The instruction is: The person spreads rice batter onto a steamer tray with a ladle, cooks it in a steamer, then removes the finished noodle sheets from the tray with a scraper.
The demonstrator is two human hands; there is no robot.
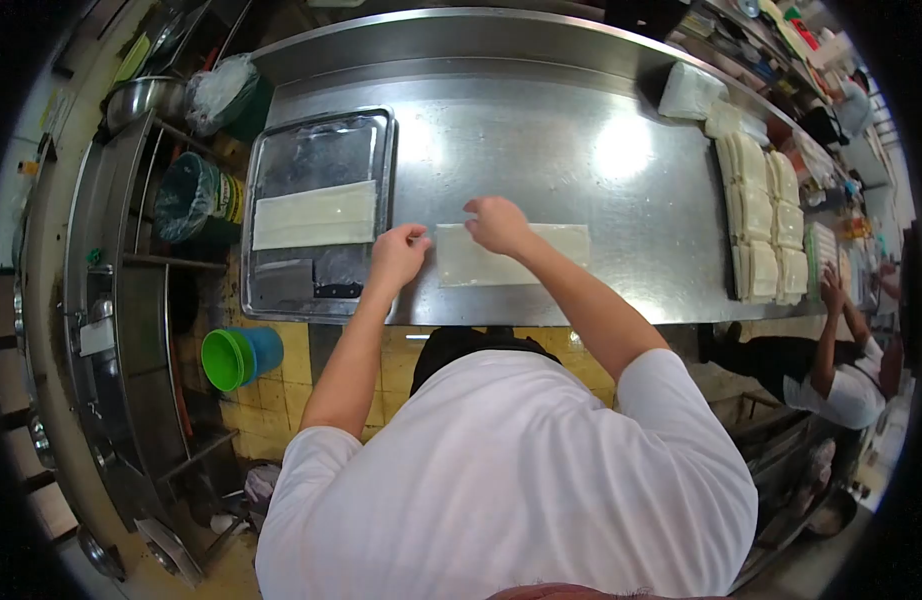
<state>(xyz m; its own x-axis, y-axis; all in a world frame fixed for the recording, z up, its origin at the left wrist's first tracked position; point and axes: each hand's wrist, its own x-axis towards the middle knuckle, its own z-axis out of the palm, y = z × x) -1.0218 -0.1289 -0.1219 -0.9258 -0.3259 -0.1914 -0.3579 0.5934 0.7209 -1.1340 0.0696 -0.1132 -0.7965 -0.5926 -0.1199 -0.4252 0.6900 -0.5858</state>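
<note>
A thin, pale rectangular sheet, which looks like dough, lies flat on the steel table before me. My right hand is over its upper left part, fingers bent, thumb and forefinger apart. Just left of the sheet, my left hand hovers between it and the tray, its fingers curled with a small gap at the tips. Neither hand shows anything held. On the metal tray at left rests a pale folded slab. Below it lies a broad flat blade with a black handle.
Stacks of pale folded pieces stand on the table's right end, near plastic bags. A raised steel rim bounds the back. Lined bins and a green-blue bucket stand at left. Another person works at right.
</note>
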